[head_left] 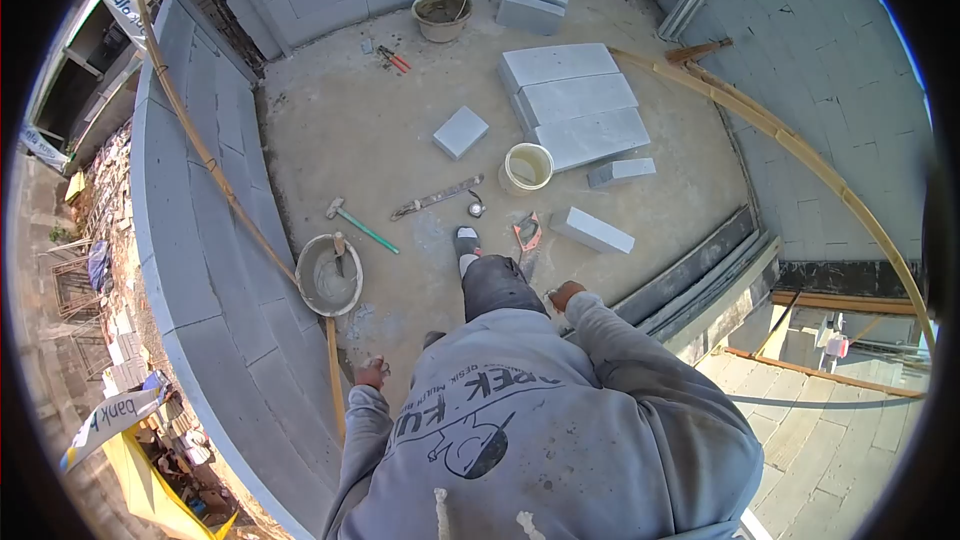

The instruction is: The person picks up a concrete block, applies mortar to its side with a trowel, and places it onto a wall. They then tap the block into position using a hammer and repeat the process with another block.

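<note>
My left hand (371,373) hangs at the left of my body, its fingers loosely bent and apart with nothing seen in them. Nearest to it are a wooden pole (335,370) and a mortar bucket (330,292) with a tool's handle (340,243) sticking up inside. On the other side, my right hand (566,295) is held beside my knee with its fingers curled; whether it holds something small is hidden. Ahead of it a handsaw (530,232) with an orange handle lies on the floor. A hammer (365,226) with a green handle lies beyond the mortar bucket.
A long bar (437,197), a cream bucket (527,168) and loose light-grey blocks (592,230) lie ahead. Behind them are stacked blocks (580,100), red-handled pliers (395,60) and another bucket (441,17). A low block wall (225,270) edges a drop at left; a bent bamboo strip (780,135) arcs at right.
</note>
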Demonstrator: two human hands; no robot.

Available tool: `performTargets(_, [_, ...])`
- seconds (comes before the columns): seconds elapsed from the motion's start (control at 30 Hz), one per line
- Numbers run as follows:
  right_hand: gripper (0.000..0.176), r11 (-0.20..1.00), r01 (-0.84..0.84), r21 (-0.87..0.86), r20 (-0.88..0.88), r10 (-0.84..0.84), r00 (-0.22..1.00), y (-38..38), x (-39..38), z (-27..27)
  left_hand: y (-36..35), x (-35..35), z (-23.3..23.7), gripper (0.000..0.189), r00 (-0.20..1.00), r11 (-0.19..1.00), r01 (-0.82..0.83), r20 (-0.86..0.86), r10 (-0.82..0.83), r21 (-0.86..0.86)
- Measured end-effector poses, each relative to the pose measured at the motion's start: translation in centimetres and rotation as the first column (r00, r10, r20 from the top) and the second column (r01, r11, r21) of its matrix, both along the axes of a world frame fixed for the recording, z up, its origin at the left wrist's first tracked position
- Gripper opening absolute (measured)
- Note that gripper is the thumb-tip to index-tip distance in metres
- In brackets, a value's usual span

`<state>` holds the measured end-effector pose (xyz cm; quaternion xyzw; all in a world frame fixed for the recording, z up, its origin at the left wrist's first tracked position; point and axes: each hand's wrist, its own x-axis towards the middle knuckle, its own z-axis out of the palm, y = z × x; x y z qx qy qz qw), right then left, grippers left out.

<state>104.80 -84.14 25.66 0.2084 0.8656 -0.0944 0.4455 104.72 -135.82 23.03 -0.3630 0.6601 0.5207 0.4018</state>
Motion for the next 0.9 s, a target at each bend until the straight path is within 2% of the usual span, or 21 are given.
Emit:
performTargets(0.07, [0.038,0.969,0.213,-0.125,0.187,-0.188,0.964,1.5,-0.5,-0.1,0.8,-3.3,-0.8,0.031,0.998,0.998,0.055,0.005,-0.055,-0.041])
performTargets(0.1, [0.038,0.962,0.236,-0.135,0.181,-0.21,0.961,2.5,-1.0,-0.6,1.5,-5.3,-1.3,0.032,0.997,0.995,0.071,0.014,-0.07,-0.072])
performTargets(0.13, [0.037,0.971,0.19,-0.147,0.168,-0.165,0.972,3.4,-1.3,-1.6,1.7,-7.7,-1.8,0.034,0.971,0.949,0.238,0.08,-0.226,-0.207])
performTargets(0.2, [0.037,0.976,0.131,-0.174,0.146,-0.106,0.984,5.6,-4.7,-2.4,2.2,-13.0,-2.1,0.039,0.889,0.836,0.451,0.074,-0.452,-0.311])
performTargets(0.27, [0.036,0.959,0.28,-0.047,-0.049,-0.282,0.958,7.5,-8.0,-0.1,3.2,-18.6,-1.3,0.044,0.728,0.663,0.627,0.005,-0.685,-0.409])
performTargets(0.33, [0.034,0.91,0.412,-0.054,-0.189,-0.414,0.89,10.3,-12.9,1.1,5.9,-25.5,0.5,0.049,0.51,0.462,0.707,-0.066,-0.857,-0.536])
performTargets(0.4, [0.039,0.85,0.517,-0.098,-0.285,-0.522,0.804,13.1,-17.9,4.3,9.2,-32.1,1.6,0.049,0.568,0.566,0.623,-0.186,-0.802,-0.54])
performTargets(0.43, [0.039,0.848,0.514,-0.127,-0.321,-0.526,0.788,14.6,-20.0,4.5,11.1,-34.7,1.7,0.047,0.687,0.722,0.51,-0.284,-0.669,-0.467])
performTargets(0.5, [0.038,0.84,0.517,-0.166,-0.365,-0.54,0.759,18.0,-23.8,3.7,15.1,-39.9,1.8,0.043,0.746,0.842,0.387,-0.408,-0.526,-0.377])
performTargets(0.6, [0.038,0.774,0.587,-0.239,-0.353,-0.632,0.69,20.8,-27.5,1.0,25.6,-45.4,14.3,0.039,0.668,0.815,0.442,-0.469,-0.578,-0.374])
performTargets(0.67, [0.034,0.764,0.616,-0.195,-0.561,-0.602,0.569,20.8,-28.4,0.0,24.8,-49.7,8.9,0.036,0.636,0.794,0.491,-0.476,-0.607,-0.358])
performTargets(0.7, [0.034,0.746,0.638,-0.193,-0.56,-0.617,0.553,20.5,-28.7,-0.5,24.9,-51.9,7.0,0.033,0.615,0.787,0.522,-0.493,-0.615,-0.33])
performTargets(0.73, [0.032,0.714,0.682,-0.158,-0.566,-0.631,0.53,20.0,-28.8,-1.2,25.1,-54.2,6.0,0.032,0.608,0.734,0.569,-0.412,-0.679,-0.37])
performTargets(0.77, [0.03,0.677,0.726,-0.122,-0.575,-0.644,0.504,19.3,-28.8,-1.8,25.2,-56.7,4.7,0.032,0.583,0.715,0.597,-0.417,-0.698,-0.363])
performTargets(0.83, [0.027,0.6,0.794,-0.099,-0.26,-0.786,0.561,19.2,-27.0,-7.3,24.4,-62.7,-0.8,0.03,0.788,0.849,0.526,-0.348,-0.508,-0.05])
performTargets(0.87, [0.025,0.531,0.844,-0.075,-0.229,-0.833,0.503,17.8,-25.8,-8.6,24.0,-66.0,-3.2,0.03,0.759,0.82,0.57,-0.354,-0.547,-0.046])
performTargets(0.9, [0.024,0.457,0.888,-0.055,-0.205,-0.876,0.437,16.6,-25.6,-9.6,24.1,-70.2,-5.4,0.029,0.587,0.682,0.683,-0.358,-0.726,-0.261])
